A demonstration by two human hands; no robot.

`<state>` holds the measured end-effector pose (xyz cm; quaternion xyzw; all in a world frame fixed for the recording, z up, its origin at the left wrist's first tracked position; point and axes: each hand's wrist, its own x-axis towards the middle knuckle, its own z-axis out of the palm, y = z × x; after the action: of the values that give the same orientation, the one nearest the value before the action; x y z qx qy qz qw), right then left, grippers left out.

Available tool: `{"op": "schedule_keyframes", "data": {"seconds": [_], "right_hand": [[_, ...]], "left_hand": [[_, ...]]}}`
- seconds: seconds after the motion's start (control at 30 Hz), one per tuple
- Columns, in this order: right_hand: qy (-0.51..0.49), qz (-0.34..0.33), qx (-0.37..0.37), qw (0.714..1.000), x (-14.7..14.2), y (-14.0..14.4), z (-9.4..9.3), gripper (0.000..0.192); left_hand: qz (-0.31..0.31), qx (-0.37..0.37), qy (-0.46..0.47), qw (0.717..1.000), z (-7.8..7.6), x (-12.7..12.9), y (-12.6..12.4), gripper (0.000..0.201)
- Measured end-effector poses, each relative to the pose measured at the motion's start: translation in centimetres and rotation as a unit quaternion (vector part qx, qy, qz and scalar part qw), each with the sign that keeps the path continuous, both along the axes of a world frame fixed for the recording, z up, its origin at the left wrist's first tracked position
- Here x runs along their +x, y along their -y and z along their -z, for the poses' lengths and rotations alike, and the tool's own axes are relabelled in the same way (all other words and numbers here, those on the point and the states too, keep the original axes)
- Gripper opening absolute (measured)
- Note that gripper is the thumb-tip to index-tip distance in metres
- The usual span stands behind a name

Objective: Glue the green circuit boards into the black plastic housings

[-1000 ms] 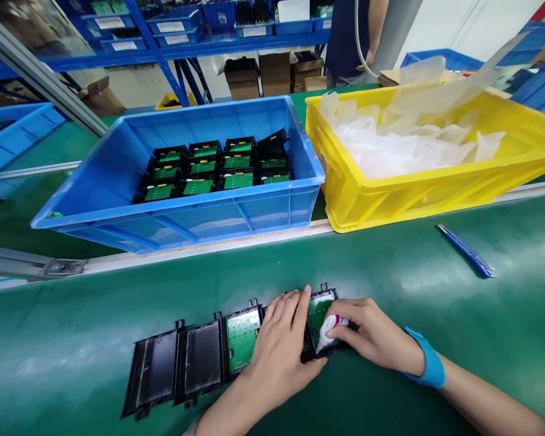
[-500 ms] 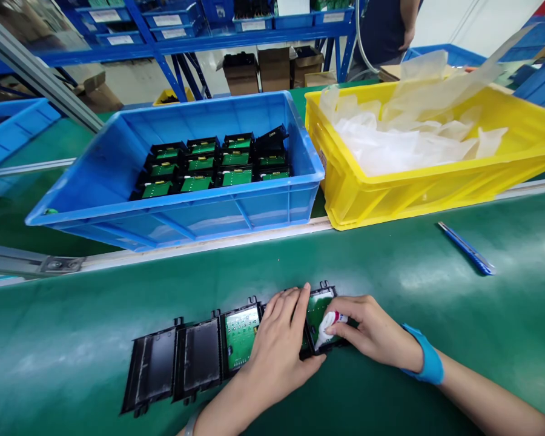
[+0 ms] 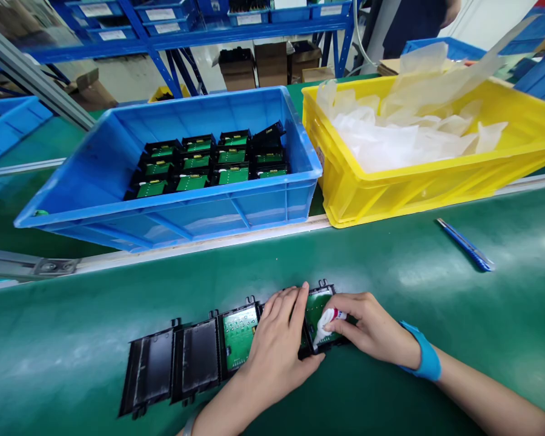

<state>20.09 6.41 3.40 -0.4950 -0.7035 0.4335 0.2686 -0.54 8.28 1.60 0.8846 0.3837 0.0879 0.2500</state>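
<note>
Low in the middle of the frame my left hand (image 3: 272, 348) lies flat, fingers spread and pressing down, on the row of black plastic housings (image 3: 195, 360) with green circuit boards that sits on the green conveyor belt (image 3: 390, 266). Just right of it my right hand (image 3: 370, 327), a blue wrist strap (image 3: 424, 358) behind it, pinches a small white cloth wad with a red mark (image 3: 326, 321) against the rightmost green board (image 3: 315, 306). Further up stand a blue plastic crate (image 3: 95, 181) of like units, a yellow plastic crate (image 3: 390, 188) of clear bags, and at right a blue utility knife (image 3: 465, 244).
</note>
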Motion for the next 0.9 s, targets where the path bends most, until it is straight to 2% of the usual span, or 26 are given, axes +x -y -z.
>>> {"op": "schedule_keyframes", "data": {"seconds": [0.43,0.67,0.8,0.9], "right_hand": [[0.005,-0.006,0.020,1.000,0.04,-0.21,-0.14,0.023],[0.021,-0.025,0.060,0.998,-0.03,-0.31,-0.32,0.017],[0.055,-0.050,0.087,0.993,-0.08,-0.31,-0.41,0.017],[0.086,-0.095,0.120,0.984,-0.19,-0.44,-0.68,0.020]], "left_hand": [[0.006,0.004,0.002,1.000,0.05,-0.06,-0.15,0.111],[0.007,0.005,0.000,1.000,-0.01,-0.02,-0.16,0.110],[0.007,0.007,0.000,1.000,-0.07,0.00,-0.22,0.110],[0.007,0.008,0.006,1.000,0.02,-0.04,-0.20,0.110]]}}
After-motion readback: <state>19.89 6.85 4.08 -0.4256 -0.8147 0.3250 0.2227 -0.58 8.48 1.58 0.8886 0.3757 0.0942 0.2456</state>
